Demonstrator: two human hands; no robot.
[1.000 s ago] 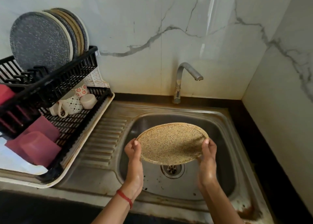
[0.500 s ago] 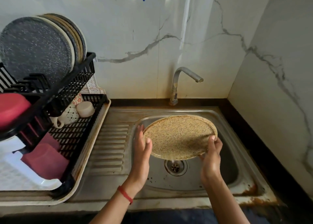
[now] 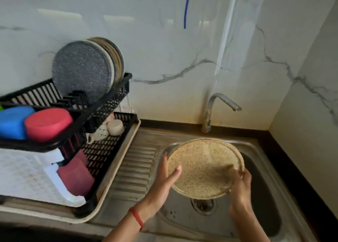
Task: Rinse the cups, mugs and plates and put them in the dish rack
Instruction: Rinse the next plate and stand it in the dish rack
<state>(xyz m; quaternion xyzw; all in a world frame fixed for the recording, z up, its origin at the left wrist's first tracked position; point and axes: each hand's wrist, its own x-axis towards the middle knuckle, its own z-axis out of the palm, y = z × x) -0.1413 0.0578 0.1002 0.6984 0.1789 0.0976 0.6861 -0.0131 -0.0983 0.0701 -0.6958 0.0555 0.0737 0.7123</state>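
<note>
Round speckled tan plate (image 3: 201, 170) tilted over stainless steel sink (image 3: 263, 201); left hand (image 3: 165, 177) grips its left rim, right hand (image 3: 239, 182) blurred, fingers on its face.

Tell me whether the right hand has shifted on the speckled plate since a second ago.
Yes. The right hand has slid from the speckled plate's right edge inward onto its face, leftward, above the drain.

Speckled tan plate (image 3: 201, 168) tilted, held over sink (image 3: 265, 196)
</note>
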